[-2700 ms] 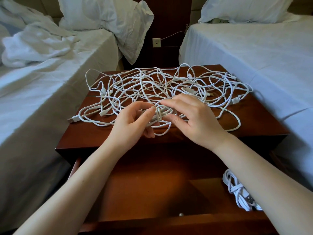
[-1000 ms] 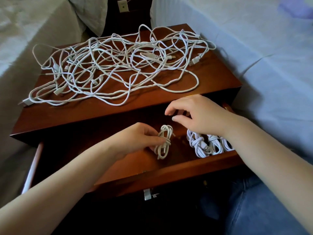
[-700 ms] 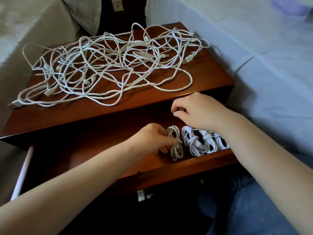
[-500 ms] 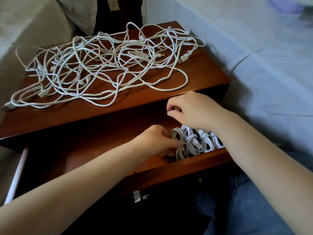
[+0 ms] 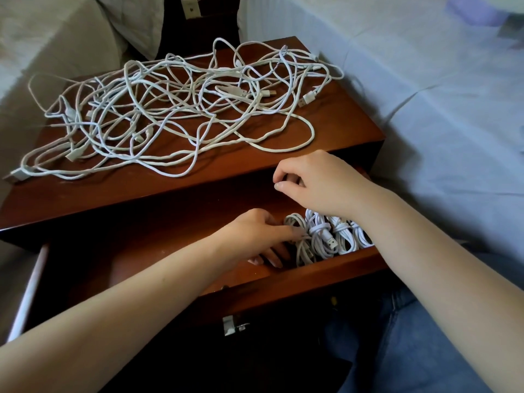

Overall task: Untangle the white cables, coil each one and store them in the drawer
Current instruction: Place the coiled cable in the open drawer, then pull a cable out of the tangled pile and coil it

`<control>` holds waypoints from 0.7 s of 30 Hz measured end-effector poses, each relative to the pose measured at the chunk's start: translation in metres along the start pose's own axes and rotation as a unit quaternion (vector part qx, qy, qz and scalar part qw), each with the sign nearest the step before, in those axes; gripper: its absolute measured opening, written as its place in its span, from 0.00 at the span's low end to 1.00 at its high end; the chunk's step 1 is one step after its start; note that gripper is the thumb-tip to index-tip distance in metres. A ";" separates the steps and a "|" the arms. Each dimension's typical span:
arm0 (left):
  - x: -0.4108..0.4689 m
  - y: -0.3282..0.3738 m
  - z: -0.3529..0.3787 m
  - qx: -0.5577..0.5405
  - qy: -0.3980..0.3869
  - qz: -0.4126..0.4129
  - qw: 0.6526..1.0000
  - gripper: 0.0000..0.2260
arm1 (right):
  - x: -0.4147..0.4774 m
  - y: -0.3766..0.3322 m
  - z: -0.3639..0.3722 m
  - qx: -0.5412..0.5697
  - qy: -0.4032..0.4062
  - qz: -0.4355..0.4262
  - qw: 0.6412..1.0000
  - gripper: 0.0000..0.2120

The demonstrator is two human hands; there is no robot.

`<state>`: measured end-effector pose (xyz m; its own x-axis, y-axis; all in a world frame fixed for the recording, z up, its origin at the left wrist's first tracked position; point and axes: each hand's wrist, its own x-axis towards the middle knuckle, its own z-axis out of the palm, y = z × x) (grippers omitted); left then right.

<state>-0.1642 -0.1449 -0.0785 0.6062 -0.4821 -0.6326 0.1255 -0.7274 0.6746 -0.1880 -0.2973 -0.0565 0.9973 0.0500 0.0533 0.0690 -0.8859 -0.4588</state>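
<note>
The left arm reaches forward and down from the lower left, its bare forearm crossing the front wall of the open drawer (image 5: 283,285). The left hand (image 5: 261,236) is inside the drawer, knuckles up. Its thumb and forefinger lie against the leftmost coiled cable (image 5: 302,242), and the other fingers stretch out lower, toward the drawer floor. I cannot tell whether the hand pinches that coil or only touches it.

The right arm comes in from the lower right, over the drawer's right end. The right hand (image 5: 320,185) hovers above the drawer, just in front of the table's edge. Its fingers are curled in toward the palm, the thumb tip is close to the forefinger, and it holds nothing.

The leftmost coil stands at the left end of a row of bundled cables (image 5: 343,236), each a tight white skein cinched round its middle, packed side by side in the drawer's right front corner. A flat USB plug shows on 1 of them.

On the glossy reddish-brown wooden table (image 5: 346,129) sprawls the tangle of white cables (image 5: 175,117), thin round cords in loose overlapping loops, with small blocky plugs at the ends.

A bed in pale, softly creased sheets (image 5: 439,109) flanks the table on the right.
</note>
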 end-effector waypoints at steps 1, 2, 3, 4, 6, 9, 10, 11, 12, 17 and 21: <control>-0.002 0.000 -0.003 0.001 0.003 -0.004 1.000 0.20 | 0.000 -0.001 0.000 0.021 0.004 -0.005 1.000 0.08; -0.005 -0.001 -0.007 0.003 0.007 -0.004 1.000 0.18 | 0.001 -0.002 0.000 0.044 0.009 -0.012 0.999 0.07; -0.007 -0.002 -0.012 0.005 0.015 0.000 1.000 0.16 | 0.001 -0.004 0.000 0.065 0.015 -0.018 0.998 0.07; -0.009 -0.003 -0.018 0.005 0.030 0.010 0.999 0.14 | 0.002 -0.007 0.000 0.083 0.024 -0.024 0.996 0.06; -0.016 -0.005 -0.030 -0.005 0.067 0.046 0.997 0.10 | 0.006 -0.013 -0.001 0.105 0.048 -0.039 0.993 0.06; -0.032 -0.006 -0.049 -0.061 0.099 0.125 0.985 0.07 | 0.017 -0.024 -0.003 0.114 0.093 -0.067 0.987 0.06; -0.038 -0.006 -0.056 -0.089 0.107 0.147 0.979 0.06 | 0.021 -0.028 -0.004 0.114 0.106 -0.074 0.985 0.06; -0.043 -0.006 -0.063 -0.116 0.120 0.166 0.972 0.06 | 0.027 -0.032 -0.005 0.112 0.117 -0.079 0.984 0.07; -0.048 -0.006 -0.071 -0.138 0.143 0.182 0.963 0.06 | 0.033 -0.036 -0.005 0.107 0.128 -0.085 0.982 0.07; -0.051 -0.003 -0.120 -0.261 0.292 0.229 0.891 0.07 | 0.071 -0.061 -0.005 0.105 0.174 -0.118 0.972 0.08; -0.043 -0.003 -0.159 -0.264 0.392 0.256 0.843 0.05 | 0.103 -0.082 0.005 0.105 0.205 -0.145 0.962 0.07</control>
<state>-0.0656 -0.0441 0.0069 0.9939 -0.0463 0.0997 -0.1040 -0.1025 0.9893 -0.0908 -0.2174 -0.0176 0.8451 0.0577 0.5315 0.3901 -0.7464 -0.5393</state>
